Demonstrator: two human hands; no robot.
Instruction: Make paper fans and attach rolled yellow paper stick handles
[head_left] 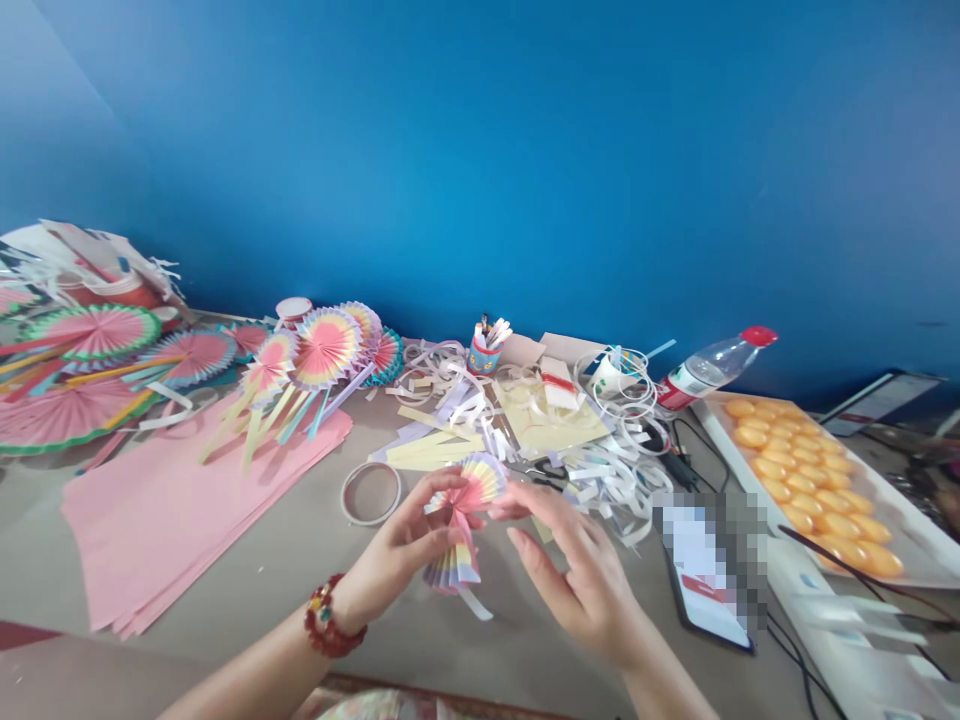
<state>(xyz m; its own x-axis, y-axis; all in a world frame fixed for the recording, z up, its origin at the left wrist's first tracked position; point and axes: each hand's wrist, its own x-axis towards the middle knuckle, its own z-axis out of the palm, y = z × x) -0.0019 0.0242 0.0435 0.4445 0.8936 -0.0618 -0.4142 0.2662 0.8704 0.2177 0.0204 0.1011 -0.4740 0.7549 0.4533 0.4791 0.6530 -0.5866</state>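
Observation:
A pleated paper fan (466, 497) in pink, yellow and lilac is spread partway, pinched at its middle. My left hand (409, 535), with a red bead bracelet at the wrist, grips it between thumb and fingers. My right hand (574, 565) is at the fan's right side, its thumb apart from the fingers and the fingertips near the upper pleats. Whether those fingertips touch the paper I cannot tell. A roll of tape (344, 500) lies on the table just left of my left hand. Behind the fan are scissors (547, 470), partly covered by paper strips.
Finished paper fans (328, 347) rest on pink paper sheets (187, 520) at left. White paper curls (615, 485) lie behind my right hand. A phone (709, 590), a bottle (709, 370), cables and a box of yellow oval pieces (817, 480) occupy the right. A pen cup (484, 357) stands near the wall.

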